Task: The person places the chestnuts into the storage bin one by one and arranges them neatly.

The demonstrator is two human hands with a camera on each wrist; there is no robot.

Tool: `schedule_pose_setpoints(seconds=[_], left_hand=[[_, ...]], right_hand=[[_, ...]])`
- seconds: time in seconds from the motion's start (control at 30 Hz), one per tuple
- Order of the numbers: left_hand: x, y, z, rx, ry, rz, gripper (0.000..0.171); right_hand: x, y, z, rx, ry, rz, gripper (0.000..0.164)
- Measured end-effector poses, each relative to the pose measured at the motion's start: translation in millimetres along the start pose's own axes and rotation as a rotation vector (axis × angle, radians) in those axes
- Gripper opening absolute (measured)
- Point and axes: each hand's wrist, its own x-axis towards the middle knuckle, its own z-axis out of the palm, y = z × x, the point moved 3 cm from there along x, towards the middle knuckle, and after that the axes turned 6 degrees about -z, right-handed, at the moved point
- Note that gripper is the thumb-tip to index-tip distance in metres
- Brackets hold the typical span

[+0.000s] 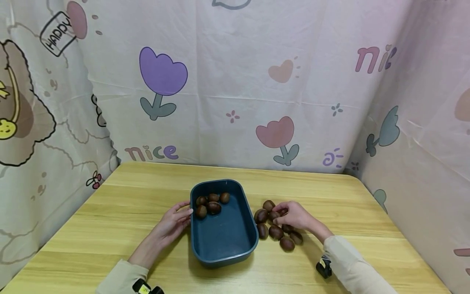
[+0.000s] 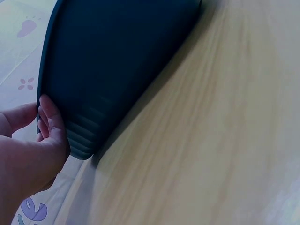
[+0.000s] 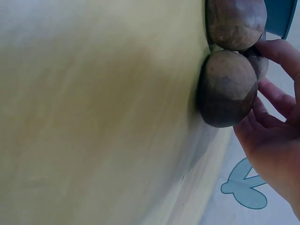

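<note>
A dark blue rectangular box stands on the table with several brown chestnuts grouped at its far left end. My left hand grips the box's left wall, the thumb at the rim; in the left wrist view the fingers lie against the wall. To the right of the box, several loose chestnuts lie in a cluster. Over them, my right hand has thumb and forefinger on either side of one chestnut. The right wrist view shows that chestnut partly hidden behind two nearer ones.
The wooden table has its far edge against a printed cloth backdrop. Cloth also hangs at the left and right sides. A small black device is strapped to the right wrist.
</note>
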Motion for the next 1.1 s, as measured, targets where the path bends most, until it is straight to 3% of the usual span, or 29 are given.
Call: schedule_pose_setpoints(seconds=[0.4, 0.67, 1.1], left_hand=[[0.5, -1.0, -0.2, -0.001, 0.005, 0.007, 0.03], [0.8, -1.7, -0.7, -0.022, -0.007, 0.007, 0.025], [0.1, -2.1, -1.6, -0.019, 0.001, -0.001, 0.029]], right_hand=[[8.6, -12.0, -13.5, -0.007, 0.028, 0.009, 0.027], [18.9, -32.1, -20.1, 0.068, 0.034, 0.008, 0.029], [35.0, -76.4, 2.8, 0.198, 0.161, 0.157, 0.031]])
